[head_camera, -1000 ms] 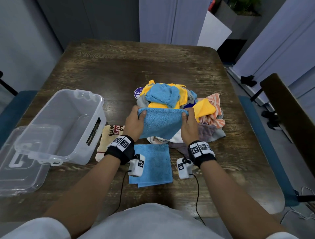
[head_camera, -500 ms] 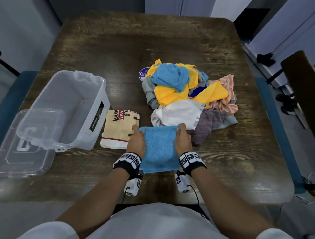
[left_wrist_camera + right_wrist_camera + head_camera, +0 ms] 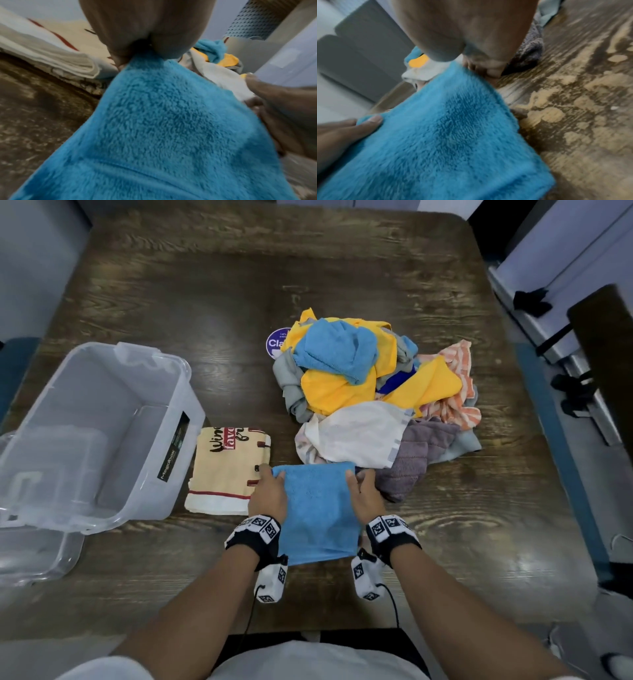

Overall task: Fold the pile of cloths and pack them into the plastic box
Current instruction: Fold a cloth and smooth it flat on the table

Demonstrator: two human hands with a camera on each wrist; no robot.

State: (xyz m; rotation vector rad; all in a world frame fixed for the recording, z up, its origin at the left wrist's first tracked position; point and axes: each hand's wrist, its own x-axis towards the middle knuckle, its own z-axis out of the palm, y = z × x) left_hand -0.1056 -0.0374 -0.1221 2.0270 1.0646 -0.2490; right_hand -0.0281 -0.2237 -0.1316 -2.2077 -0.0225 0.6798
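A blue towel [image 3: 317, 508] lies folded in half on the wooden table [image 3: 205, 302] near its front edge. My left hand [image 3: 269, 491] pinches its far left corner, and my right hand [image 3: 363, 491] pinches its far right corner. The left wrist view shows the blue towel [image 3: 171, 128] pinched under my left hand [image 3: 137, 54]. In the right wrist view my right hand [image 3: 481, 63] grips the same blue towel [image 3: 445, 128]. A pile of unfolded cloths [image 3: 373, 392] lies just behind. A clear plastic box [image 3: 85, 440] stands open at the left.
A folded beige printed cloth [image 3: 229, 470] lies between the box and the blue towel. The box's clear lid [image 3: 30, 556] lies under its near left end. A purple round sticker [image 3: 275, 342] peeks out behind the pile. A dark chair [image 3: 606, 354] stands at the right.
Both hands brought the towel's far edge down toward me, folding it over itself flat on the table. In the last half second the hands barely moved.
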